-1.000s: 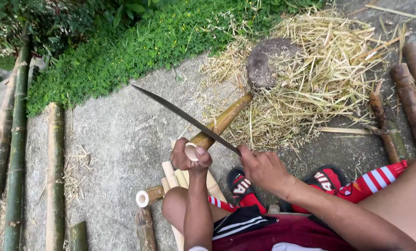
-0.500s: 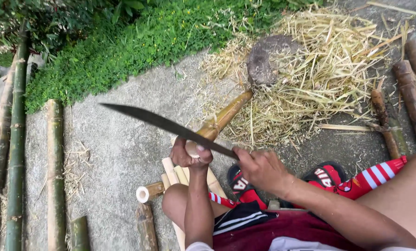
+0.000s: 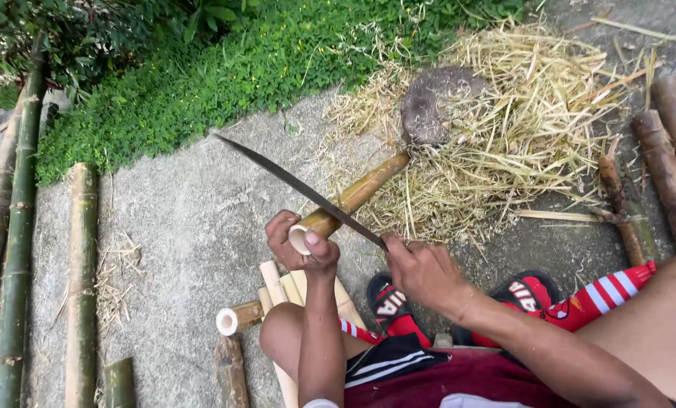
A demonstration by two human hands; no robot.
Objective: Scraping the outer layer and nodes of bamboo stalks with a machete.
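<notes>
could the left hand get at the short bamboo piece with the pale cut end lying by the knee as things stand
Probably not right away. The left hand is wrapped around the end of the bamboo pole, with the long blade resting across it. The short bamboo piece lies close below, uncovered, but the hand would have to let go first.

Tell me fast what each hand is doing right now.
Left hand: closed around the near end of the bamboo piece.
Right hand: closed on the handle of the long knife, blade lying across the bamboo.

Long green bamboo poles [image 3: 20, 227] lie along the concrete ground [image 3: 179, 219] beside leafy groundcover [image 3: 202, 68]. A flat stone [image 3: 432, 102] sits amid dry straw shavings [image 3: 534, 128].
</notes>
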